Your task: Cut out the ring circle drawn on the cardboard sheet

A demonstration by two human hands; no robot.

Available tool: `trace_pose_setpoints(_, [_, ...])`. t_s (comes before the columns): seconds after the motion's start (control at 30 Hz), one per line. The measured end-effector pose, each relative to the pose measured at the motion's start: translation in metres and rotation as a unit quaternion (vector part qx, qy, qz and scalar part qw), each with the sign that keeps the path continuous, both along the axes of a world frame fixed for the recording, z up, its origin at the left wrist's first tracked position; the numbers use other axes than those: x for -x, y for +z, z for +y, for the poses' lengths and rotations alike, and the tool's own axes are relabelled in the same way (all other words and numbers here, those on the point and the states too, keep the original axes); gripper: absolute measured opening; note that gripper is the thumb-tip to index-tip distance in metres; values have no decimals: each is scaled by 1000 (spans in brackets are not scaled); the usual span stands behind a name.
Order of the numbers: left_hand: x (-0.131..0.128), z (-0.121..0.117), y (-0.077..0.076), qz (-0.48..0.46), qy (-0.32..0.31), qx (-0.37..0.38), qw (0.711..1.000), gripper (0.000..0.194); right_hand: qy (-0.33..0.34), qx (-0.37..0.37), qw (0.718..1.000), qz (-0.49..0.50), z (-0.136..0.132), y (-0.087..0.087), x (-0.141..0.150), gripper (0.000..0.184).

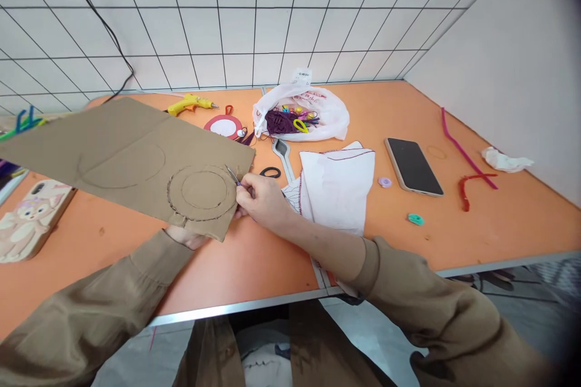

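Observation:
A sheet of brown cardboard (122,139) is held up at a tilt above the orange table. Two pencilled rings show on its right part, and the outer ring has a rough, pierced line along its left and lower edge. My left hand (188,236) supports the sheet from beneath at its lower edge, its fingers mostly hidden. My right hand (261,198) is closed around a slim, pointed metal tool (233,175), whose exact kind I cannot make out. The tool's tip lies against the cardboard near the outer ring's upper right.
A yellow glue gun (193,104), red tape roll (223,126) and white bag (329,115) of yarn lie behind. White cloth (338,187) is right of my hand, then a phone (414,166) and pipe cleaners (467,148). A bunny-patterned phone case (31,217) lies left.

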State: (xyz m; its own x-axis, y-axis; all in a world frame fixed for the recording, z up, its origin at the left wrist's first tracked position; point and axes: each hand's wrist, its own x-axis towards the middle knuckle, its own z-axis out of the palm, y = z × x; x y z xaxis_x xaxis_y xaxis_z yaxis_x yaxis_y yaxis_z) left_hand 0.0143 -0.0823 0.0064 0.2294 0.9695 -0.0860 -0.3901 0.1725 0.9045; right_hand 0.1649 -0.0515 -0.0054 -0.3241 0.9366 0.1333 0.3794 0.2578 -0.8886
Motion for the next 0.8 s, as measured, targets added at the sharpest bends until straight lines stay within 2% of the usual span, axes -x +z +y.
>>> trace_pose_setpoints(0.07, [4, -5, -2, 1, 31, 15, 999, 28, -18, -26, 999, -16, 2, 0, -3, 23])
trace_pose_setpoints(0.13, [7, -12, -3, -18, 114, 55, 992, 22, -36, -43, 998, -29, 4, 0, -4, 24])
trace_pose_setpoints(0.2, [10, -20, -1, -61, 198, 106, 972, 22, -46, -54, 997, -34, 5, 0, -5, 24])
trace_pose_setpoints(0.33, [13, -35, 9, -126, 273, 98, 949, 33, -44, -81, 995, -31, 6, -1, -3, 23])
trace_pose_setpoints(0.53, [10, -46, 18, -134, 250, 42, 958, 44, -69, -179, 981, -23, 6, 1, -6, 20])
trace_pose_setpoints(0.63, [4, -41, 18, -96, 228, 83, 965, 36, -63, -228, 971, -33, 4, 4, -7, 19])
trace_pose_setpoints(0.7, [-1, -35, 17, -74, 240, 106, 962, 43, -63, -243, 967, -40, 3, 4, -6, 19])
trace_pose_setpoints(0.8, [-7, -25, 16, -55, 275, 83, 956, 47, -79, -234, 968, -51, 5, 3, -6, 20])
